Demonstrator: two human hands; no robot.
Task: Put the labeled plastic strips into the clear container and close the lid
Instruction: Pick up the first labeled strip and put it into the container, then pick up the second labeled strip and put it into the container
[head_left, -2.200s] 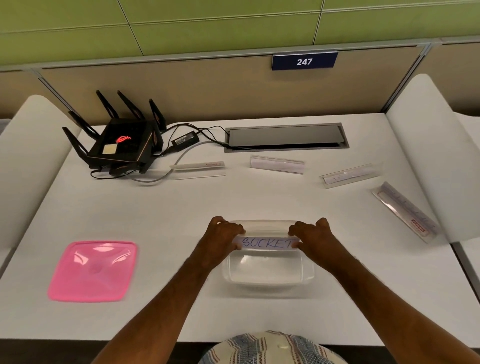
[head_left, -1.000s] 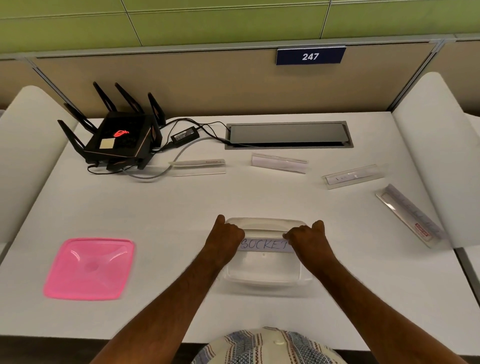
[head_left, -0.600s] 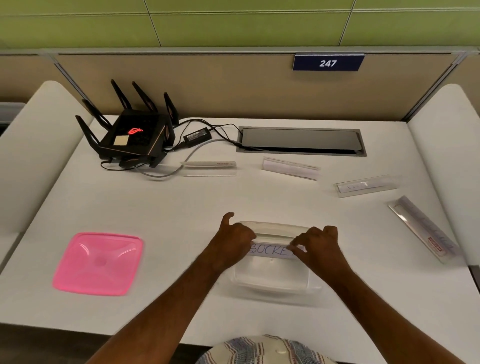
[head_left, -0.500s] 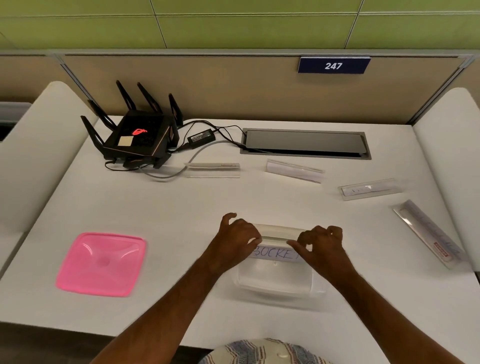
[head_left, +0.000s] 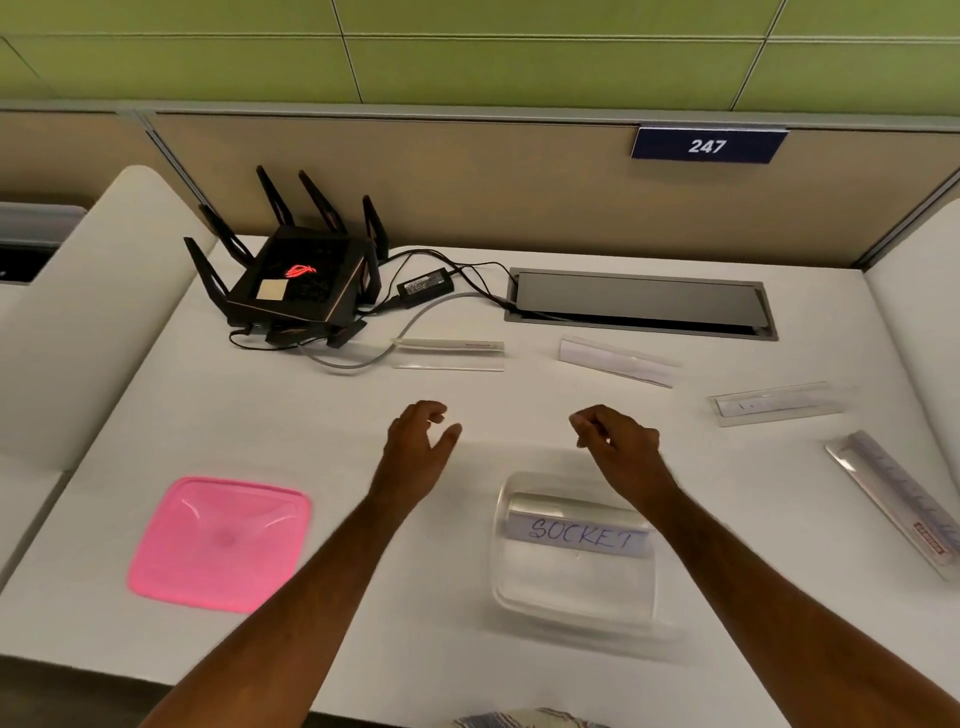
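left hand (head_left: 415, 452) spread, empty | right hand (head_left: 618, 447) loosely curled, empty | "socket" strip (head_left: 576, 535) in clear container (head_left: 574, 587), near desk (head_left: 363, 649) front edge | four strips (head_left: 449, 354) toward back and right edges: likely light, stiff, slick; take by long edges | pink lid (head_left: 218, 543) front-left

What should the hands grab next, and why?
Probably the left hand should reach for the nearest strip, by the router cable. The SOCKET strip already sits in the clear box, both hands are empty, and four strips lie on the table.
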